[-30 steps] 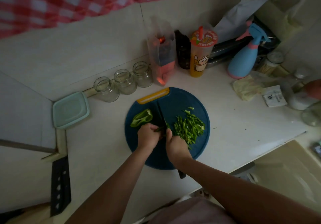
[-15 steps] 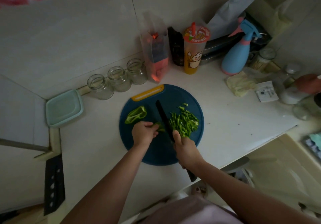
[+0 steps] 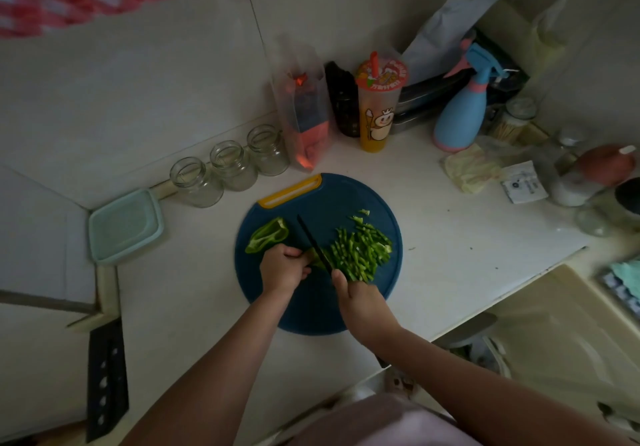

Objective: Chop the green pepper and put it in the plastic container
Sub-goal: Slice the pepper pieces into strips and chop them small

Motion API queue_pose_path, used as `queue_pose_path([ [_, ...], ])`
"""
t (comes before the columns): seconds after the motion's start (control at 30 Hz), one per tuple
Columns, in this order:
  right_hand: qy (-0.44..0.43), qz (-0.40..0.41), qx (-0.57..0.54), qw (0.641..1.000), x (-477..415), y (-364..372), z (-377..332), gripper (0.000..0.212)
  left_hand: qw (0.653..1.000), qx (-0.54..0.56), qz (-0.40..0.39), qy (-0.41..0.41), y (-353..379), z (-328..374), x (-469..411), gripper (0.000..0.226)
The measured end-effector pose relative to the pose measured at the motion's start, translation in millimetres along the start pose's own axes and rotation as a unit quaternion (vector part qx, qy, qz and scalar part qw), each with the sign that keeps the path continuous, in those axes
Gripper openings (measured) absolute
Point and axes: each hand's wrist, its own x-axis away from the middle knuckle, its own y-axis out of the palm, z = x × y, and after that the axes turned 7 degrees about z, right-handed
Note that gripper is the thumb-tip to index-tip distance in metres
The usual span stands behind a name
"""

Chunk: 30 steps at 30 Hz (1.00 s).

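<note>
Nearest to us, our right hand [image 3: 360,302] is curled round the handle of the knife [image 3: 313,243]. The handle is hidden inside the fist, and only the thin dark blade shows, running away from us across the cutting board [image 3: 311,317]. Our left hand [image 3: 282,267] lies just left of the blade, fingers curled, pinning down a pepper piece [image 3: 316,259]. Knuckles and blade cover most of that piece, so we cannot make out its shape.

The round dark blue board lies on the pale tabletop [image 3: 450,255], its yellow grip at the far edge. Right of the blade lies the chopped pepper [image 3: 362,250], a loose heap of short, bright green strips with a few stray bits beyond it. Left of the blade, near our left hand, sits a pepper half [image 3: 266,236], uncut, hollow side up, glossy.

Farther left, off the board in the corner, is the plastic container [image 3: 124,225], square and pale teal. In the dim light we cannot tell whether a lid covers it. Behind it, three glass jars [image 3: 233,165] stand in a row along the wall.
</note>
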Motion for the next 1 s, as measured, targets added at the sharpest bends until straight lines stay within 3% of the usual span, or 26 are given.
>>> queue_pose_path([
  [0.57, 0.089, -0.041, -0.048, 0.994, -7.5, 2.1, -8.8, 0.060, 1.000, -0.022, -0.017, 0.003, -1.8, -0.6, -6.0, 0.019],
  [0.83, 0.054, 0.006, -0.018, 0.998, -26.8, 34.0, -29.8, 0.056, 0.998, -0.017, -0.038, -0.043, -5.9, -2.5, -9.3, 0.015],
  [1.0, 0.093, 0.040, -0.060, 0.993, -35.6, 26.5, -26.6, 0.059, 0.994, 0.052, -0.065, -0.070, -10.9, -2.8, -8.7, 0.022],
])
